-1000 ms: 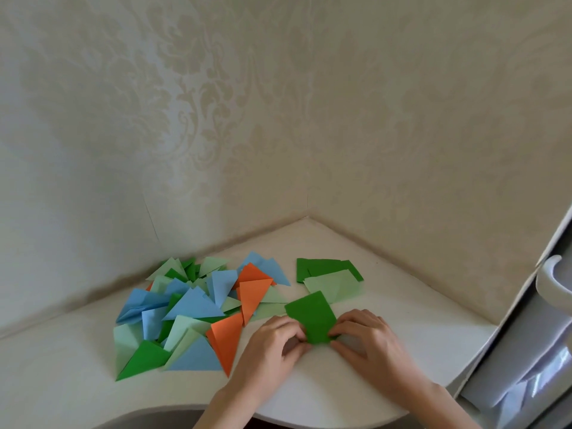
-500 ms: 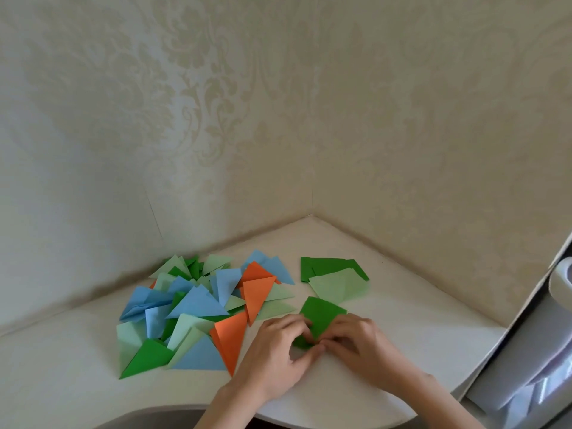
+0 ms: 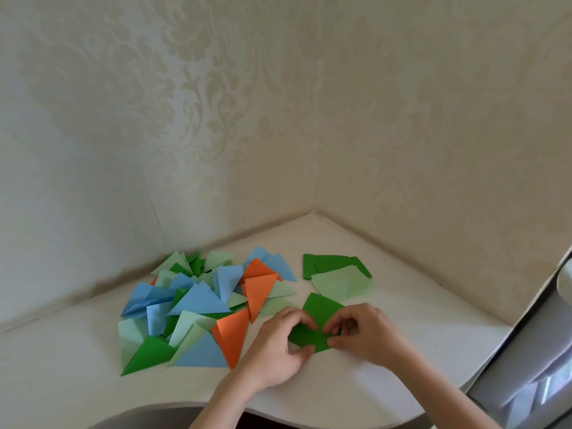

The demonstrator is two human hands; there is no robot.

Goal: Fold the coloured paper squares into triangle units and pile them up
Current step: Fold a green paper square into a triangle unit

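1. Presently, dark green paper square (image 3: 322, 320) lies on white table (image 3: 402, 320), part-folded, between both hands.
2. Left hand (image 3: 278, 348) and right hand (image 3: 362, 332) each pinch its near edge.
3. Fold axis runs left-right; far corner points away.
4. Pile of folded triangle units (image 3: 198, 305) lies nearer the left hand.

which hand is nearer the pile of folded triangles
Left. The left hand sits right beside the pile of folded triangles, next to an orange one; the right hand is farther off, across the dark green sheet.
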